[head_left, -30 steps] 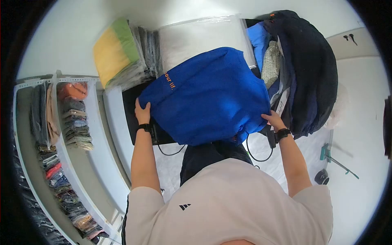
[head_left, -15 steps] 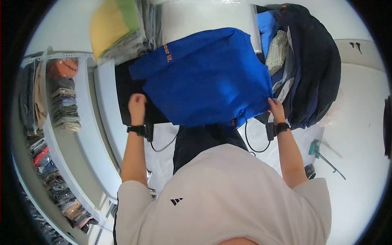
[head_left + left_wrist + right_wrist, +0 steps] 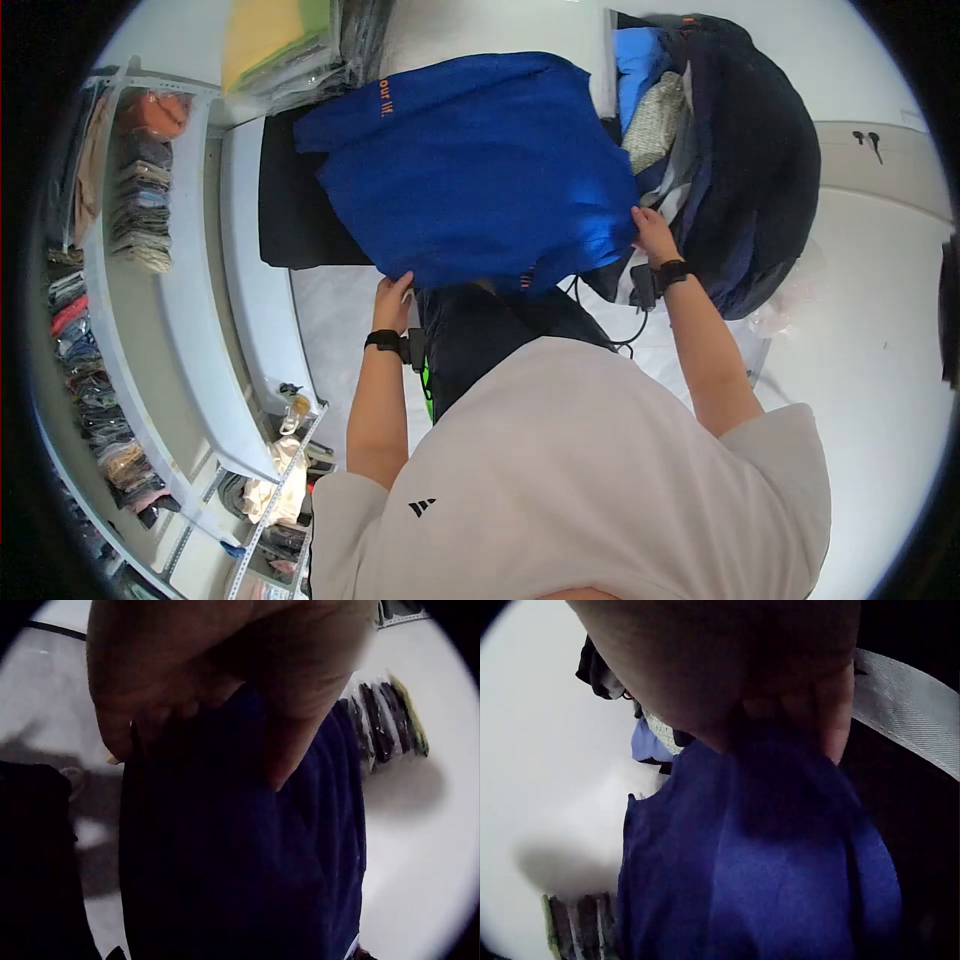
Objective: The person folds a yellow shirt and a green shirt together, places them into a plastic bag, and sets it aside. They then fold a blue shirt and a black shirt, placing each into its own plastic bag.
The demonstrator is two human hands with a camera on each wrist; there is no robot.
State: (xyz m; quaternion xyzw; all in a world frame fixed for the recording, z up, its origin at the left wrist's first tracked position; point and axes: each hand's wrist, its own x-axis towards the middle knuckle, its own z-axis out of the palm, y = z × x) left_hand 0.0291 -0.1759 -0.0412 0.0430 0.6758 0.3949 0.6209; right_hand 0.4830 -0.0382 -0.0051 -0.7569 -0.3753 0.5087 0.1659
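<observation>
A blue sweatshirt (image 3: 470, 170) with orange lettering lies spread over a black surface (image 3: 300, 220), its near edge reaching the person's dark trousers. The left hand (image 3: 393, 303) grips its near left corner; in the left wrist view, the thumb (image 3: 289, 754) lies over the cloth and the fingers go round the edge. At the right edge, the right hand (image 3: 655, 238) pinches the fabric. Seen from the right wrist, that hand (image 3: 742, 675) holds the cloth (image 3: 780, 862) from above, with the fingertips partly hidden in shadow.
A pile of dark clothes (image 3: 760, 170) stands right beside the sweatshirt. Clear-wrapped packets (image 3: 340, 60) and a white stack (image 3: 480, 30) lie behind it. Shelves (image 3: 190, 300) with folded, bagged garments run along the left. A cable (image 3: 632, 340) hangs near the right wrist.
The left hand let go of the sweatshirt's left side, moved toward the body and right, and took the near left corner. The right hand kept its hold on the right edge.
</observation>
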